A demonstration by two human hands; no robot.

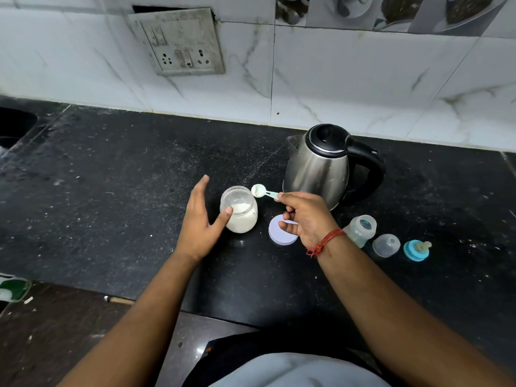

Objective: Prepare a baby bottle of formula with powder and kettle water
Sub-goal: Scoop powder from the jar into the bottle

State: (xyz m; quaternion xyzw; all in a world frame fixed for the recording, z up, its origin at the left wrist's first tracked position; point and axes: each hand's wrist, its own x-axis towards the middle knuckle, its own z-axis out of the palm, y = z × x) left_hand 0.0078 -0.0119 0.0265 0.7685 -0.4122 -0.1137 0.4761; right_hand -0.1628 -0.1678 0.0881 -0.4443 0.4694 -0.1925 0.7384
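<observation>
The left hand (199, 220), fingers loose, steadies the open powder jar (239, 209) with its thumb against the glass. The right hand (305, 217) pinches the scoop (261, 190) level above the jar's lid (280, 233), probably to keep powder in. The uncapped bottle (360, 229) waits right, below the kettle (325, 166) behind.
</observation>
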